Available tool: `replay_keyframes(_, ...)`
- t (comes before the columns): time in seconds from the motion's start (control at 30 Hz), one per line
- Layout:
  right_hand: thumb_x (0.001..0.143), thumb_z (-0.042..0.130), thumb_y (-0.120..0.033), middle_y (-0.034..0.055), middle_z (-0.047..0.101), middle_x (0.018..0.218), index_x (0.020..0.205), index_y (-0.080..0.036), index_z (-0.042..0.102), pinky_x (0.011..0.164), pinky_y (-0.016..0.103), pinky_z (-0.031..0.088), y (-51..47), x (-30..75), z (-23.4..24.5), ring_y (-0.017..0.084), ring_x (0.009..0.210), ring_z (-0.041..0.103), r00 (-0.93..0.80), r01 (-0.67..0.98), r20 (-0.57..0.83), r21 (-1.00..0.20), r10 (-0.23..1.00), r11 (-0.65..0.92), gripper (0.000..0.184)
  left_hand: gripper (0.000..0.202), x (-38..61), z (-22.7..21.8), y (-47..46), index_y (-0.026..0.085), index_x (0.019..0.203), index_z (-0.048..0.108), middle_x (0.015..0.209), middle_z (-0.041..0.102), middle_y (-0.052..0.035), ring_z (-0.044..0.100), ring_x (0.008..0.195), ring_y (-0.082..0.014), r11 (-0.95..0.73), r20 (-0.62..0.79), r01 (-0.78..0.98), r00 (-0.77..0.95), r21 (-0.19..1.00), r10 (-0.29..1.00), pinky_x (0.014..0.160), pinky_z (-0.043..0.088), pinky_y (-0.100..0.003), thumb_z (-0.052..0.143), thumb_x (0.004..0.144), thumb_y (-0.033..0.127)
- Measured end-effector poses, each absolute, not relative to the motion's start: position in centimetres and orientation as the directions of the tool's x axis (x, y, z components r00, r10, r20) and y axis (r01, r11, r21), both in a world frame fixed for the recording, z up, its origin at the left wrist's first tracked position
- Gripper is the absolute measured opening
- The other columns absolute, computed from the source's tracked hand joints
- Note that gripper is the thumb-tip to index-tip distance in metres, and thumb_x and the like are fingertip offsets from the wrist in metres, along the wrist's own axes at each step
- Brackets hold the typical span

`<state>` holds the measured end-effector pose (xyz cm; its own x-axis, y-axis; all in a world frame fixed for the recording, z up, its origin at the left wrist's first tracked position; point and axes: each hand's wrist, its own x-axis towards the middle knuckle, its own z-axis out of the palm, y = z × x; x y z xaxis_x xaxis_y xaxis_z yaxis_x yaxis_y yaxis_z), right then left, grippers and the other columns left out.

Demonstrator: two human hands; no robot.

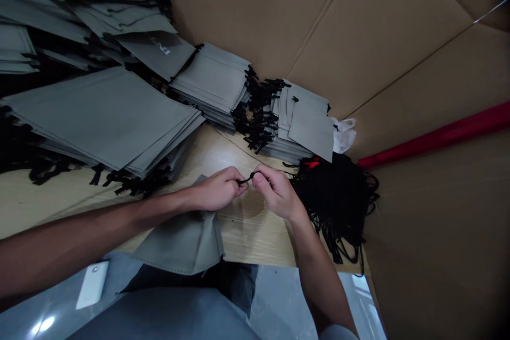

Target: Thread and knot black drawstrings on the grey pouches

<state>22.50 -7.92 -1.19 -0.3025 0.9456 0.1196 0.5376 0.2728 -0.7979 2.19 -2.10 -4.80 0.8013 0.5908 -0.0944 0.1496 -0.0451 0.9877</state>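
Note:
Between my two hands runs a short black cord (246, 180), with a knot close to the right fingers. My left hand (221, 188) is closed on one part of the cord. My right hand (277, 191) pinches the other part between thumb and fingers. A grey fabric drawstring bag (181, 241) hangs below my left hand, over the table's near edge; its upper part is hidden behind the hand and wrist. To the right of my right hand lies a heap of loose black cords (334, 202).
Stacks of grey bags (107, 117) with black cord ends cover the table's (255, 228) left side. Two smaller stacks stand farther back, one with a loose bag (313, 130) on top. Cardboard walls (279, 5) rise behind and right. A red strip (438, 135) crosses the right wall.

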Motion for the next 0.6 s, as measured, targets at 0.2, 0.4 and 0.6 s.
replay_keyframes(0.2, 0.114, 0.046, -0.052, -0.0032, 0.042, 0.071, 0.076, -0.024, 0.044, 0.067, 0.032, 0.031, -7.9, 22.4, -1.8, 0.016, 0.068, 0.039, -0.249, 0.464, 0.112, -0.858, 0.962, 0.219, 0.048, 0.015, 2.0, -4.0, -2.3, 0.022, 0.058, 0.037, 0.055, 0.032, 0.0039, 0.032, 0.059, -0.0136, -0.078, -0.099, 0.177, 0.807, 0.981, 0.582, 0.062, 0.028, -0.032, 0.044, 0.071, 0.022)
replay_keyframes(0.4, 0.108, 0.052, -0.053, -0.0028, 0.044, 0.068, 0.074, -0.023, 0.05, 0.064, 0.031, 0.032, -7.3, 22.3, -2.6, 0.015, 0.066, 0.039, -0.225, 0.383, 0.112, -0.903, 0.968, 0.193, 0.045, 0.023, 1.9, -3.3, -3.1, 0.022, 0.062, 0.044, 0.062, 0.047, 0.0004, 0.05, 0.073, -0.0183, -0.288, -0.063, 0.354, 0.721, 0.89, 0.69, 0.069, 0.035, -0.03, 0.048, 0.084, 0.025)
replay_keyframes(0.6, 0.102, 0.057, -0.05, -0.0036, 0.044, 0.064, 0.069, -0.023, 0.051, 0.06, 0.03, 0.029, -7.0, 22.5, -3.2, 0.013, 0.06, 0.036, -0.184, 0.253, 0.019, -0.965, 0.983, 0.066, 0.043, 0.022, 1.8, -3.4, -2.9, 0.022, 0.064, 0.046, 0.061, 0.055, -0.002, 0.049, 0.065, -0.0183, -0.533, 0.039, 0.417, 0.76, 0.737, 0.649, 0.068, 0.033, -0.033, 0.047, 0.086, 0.017)
